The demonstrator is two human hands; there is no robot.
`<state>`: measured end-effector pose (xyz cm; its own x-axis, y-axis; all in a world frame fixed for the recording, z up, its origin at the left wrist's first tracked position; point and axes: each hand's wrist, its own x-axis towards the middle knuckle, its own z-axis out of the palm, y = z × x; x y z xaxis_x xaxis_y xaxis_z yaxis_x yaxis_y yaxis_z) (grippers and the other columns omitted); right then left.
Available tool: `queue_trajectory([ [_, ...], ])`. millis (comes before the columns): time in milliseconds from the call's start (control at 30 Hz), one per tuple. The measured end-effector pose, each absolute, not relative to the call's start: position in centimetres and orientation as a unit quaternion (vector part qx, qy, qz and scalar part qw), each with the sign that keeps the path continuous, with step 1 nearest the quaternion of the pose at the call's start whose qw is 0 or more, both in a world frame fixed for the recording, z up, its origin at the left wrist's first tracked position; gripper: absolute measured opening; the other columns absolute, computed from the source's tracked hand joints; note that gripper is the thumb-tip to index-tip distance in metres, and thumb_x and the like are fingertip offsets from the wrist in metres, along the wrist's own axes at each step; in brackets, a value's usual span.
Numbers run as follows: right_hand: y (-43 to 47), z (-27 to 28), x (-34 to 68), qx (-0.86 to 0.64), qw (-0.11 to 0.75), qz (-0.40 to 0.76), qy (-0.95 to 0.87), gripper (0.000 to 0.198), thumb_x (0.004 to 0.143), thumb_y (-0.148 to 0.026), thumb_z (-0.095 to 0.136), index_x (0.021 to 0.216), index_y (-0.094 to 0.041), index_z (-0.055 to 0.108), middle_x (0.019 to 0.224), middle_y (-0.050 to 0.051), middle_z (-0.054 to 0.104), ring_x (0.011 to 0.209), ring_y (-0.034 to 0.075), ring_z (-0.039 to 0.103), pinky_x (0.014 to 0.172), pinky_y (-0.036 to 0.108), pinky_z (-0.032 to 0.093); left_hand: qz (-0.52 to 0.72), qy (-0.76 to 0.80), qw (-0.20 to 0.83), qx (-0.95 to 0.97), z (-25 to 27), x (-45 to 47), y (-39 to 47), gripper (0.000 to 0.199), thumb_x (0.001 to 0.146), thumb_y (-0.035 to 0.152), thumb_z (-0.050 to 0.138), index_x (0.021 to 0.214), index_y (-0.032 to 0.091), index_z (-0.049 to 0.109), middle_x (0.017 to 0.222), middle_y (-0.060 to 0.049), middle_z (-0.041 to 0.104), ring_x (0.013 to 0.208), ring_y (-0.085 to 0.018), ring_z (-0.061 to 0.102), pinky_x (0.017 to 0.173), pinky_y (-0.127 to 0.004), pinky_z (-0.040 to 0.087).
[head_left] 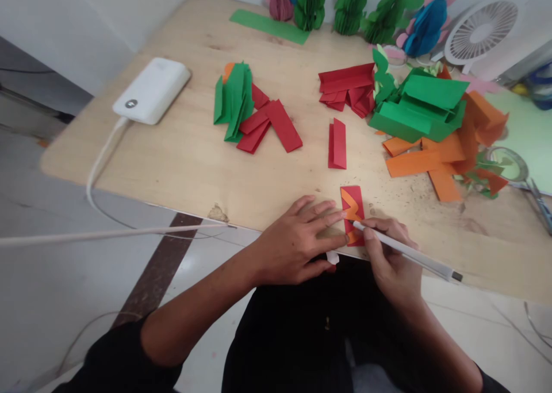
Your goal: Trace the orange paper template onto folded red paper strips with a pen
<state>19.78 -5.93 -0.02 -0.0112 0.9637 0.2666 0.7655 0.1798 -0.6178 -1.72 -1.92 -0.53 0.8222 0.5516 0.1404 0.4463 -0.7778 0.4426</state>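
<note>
At the table's front edge lies a strip of red paper with a wavy orange paper cut-out on top. My left hand is spread out, its fingertips pressing on the cut-out and the left side of the strip. A small white piece shows by its thumb; I cannot tell what it is. In my right hand is a white pen, its dark tip at the edge of the cut-out. Just beyond stands a folded red paper.
Folded green paper and red strips lie left of centre. Green and orange pieces pile up at the right, near scissors. A power bank with a cable sits left. Paper figures and a fan line the back.
</note>
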Motion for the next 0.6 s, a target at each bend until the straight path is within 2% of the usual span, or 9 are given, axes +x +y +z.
queue_trajectory([
  [600, -6.51, 0.68, 20.22, -0.577, 0.322, 0.055, -0.749, 0.005, 0.09, -0.022, 0.056, 0.088, -0.022, 0.06, 0.077, 0.0, 0.068, 0.073, 0.016, 0.061, 0.075, 0.033, 0.043, 0.125, 0.266, 0.181, 0.939, -0.44, -1.67, -1.91, 0.037, 0.092, 0.041, 0.053, 0.125, 0.026, 0.058, 0.148, -0.01, 0.044, 0.14, -0.033, 0.032, 0.115, -0.056, 0.02],
])
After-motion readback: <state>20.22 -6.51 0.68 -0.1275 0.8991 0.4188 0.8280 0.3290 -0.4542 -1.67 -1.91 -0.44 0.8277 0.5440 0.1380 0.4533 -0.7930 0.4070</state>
